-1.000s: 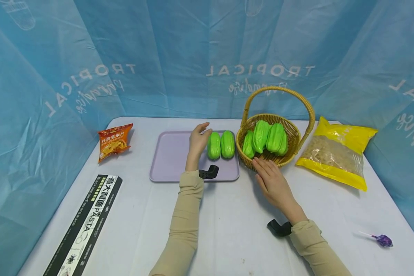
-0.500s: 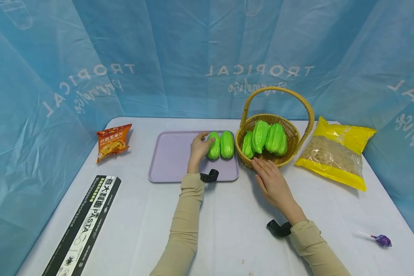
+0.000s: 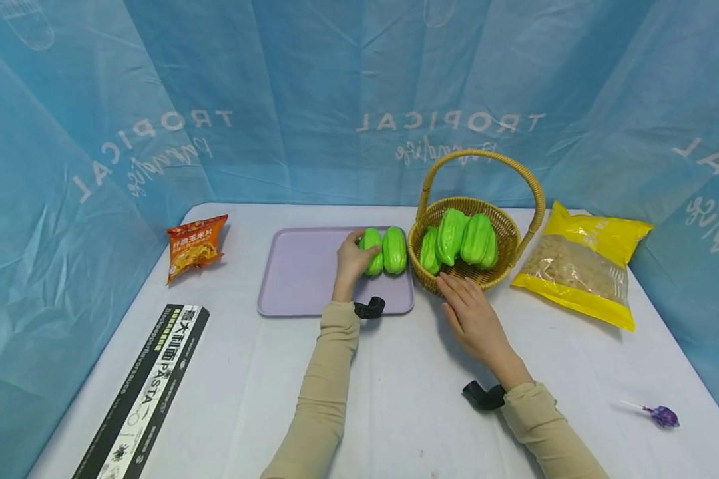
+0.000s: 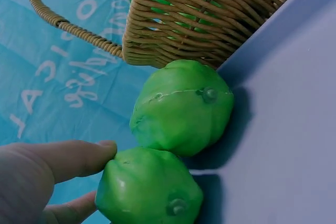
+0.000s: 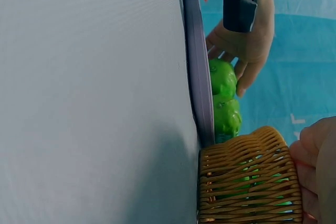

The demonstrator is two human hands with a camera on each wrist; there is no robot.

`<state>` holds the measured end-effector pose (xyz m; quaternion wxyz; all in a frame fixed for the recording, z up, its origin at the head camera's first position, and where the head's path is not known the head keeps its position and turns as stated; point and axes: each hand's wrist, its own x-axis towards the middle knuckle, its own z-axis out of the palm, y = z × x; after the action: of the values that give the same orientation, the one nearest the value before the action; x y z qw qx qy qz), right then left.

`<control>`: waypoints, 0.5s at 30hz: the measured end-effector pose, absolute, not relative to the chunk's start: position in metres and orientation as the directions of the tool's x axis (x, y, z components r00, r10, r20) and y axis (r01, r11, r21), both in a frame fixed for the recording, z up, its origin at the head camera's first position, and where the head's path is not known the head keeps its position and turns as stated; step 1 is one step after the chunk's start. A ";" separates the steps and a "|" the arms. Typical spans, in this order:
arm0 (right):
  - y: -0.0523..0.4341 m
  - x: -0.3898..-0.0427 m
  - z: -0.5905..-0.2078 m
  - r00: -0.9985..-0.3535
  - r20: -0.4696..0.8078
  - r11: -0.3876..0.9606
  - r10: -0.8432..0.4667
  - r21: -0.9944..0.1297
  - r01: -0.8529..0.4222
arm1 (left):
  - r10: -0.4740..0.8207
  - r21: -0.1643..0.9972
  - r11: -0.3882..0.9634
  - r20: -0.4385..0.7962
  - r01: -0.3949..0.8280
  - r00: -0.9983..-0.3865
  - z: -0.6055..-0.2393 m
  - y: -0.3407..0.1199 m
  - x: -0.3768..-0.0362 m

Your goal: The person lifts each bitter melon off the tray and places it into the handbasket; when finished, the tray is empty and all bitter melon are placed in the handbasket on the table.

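Note:
On the lilac tray (image 3: 293,273) two ribbed green fruits lie side by side. My left hand (image 3: 352,258) holds the left green fruit (image 3: 372,243), its thumb and fingers at the fruit's sides. The other green fruit (image 3: 395,250) lies just right of it, near the tray's right edge. In the left wrist view the thumb (image 4: 79,158) touches the top of the held green fruit (image 4: 149,187). My right hand (image 3: 473,319) rests its fairly straight fingers on the front rim of the wicker basket (image 3: 427,279). Several more green fruits (image 3: 476,239) lie in the basket.
Right of the basket lies a yellow bag (image 3: 581,266) of dry food. A lollipop (image 3: 662,416) is at the lower right. An orange snack bag (image 3: 196,248) and a long pasta box (image 3: 146,392) lie on the left. A blue curtain (image 3: 311,100) surrounds the white table.
My left hand has come down and a little to the right onto the left green fruit and taken hold of it. My right hand has stayed on the basket rim.

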<state>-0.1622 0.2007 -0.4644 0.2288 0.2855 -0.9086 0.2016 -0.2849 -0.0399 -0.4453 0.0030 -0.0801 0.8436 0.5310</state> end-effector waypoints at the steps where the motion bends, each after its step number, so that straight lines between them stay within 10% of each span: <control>1: 0.200 -0.162 -0.464 -0.732 0.530 0.756 -0.428 -0.234 -0.612 | -0.140 0.897 0.418 -0.093 -0.144 -0.986 -0.445 -0.040 -0.285; 15: 0.199 -0.161 -0.463 -0.723 0.543 0.754 -0.426 -0.229 -0.616 | -0.121 0.964 0.252 -0.056 -0.085 -0.991 -0.413 -0.042 -0.270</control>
<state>-0.1614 0.1993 -0.4633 0.2360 0.2876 -0.9062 0.2012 -0.2704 -0.0419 -0.4127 -0.0148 -0.0651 0.7912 0.6079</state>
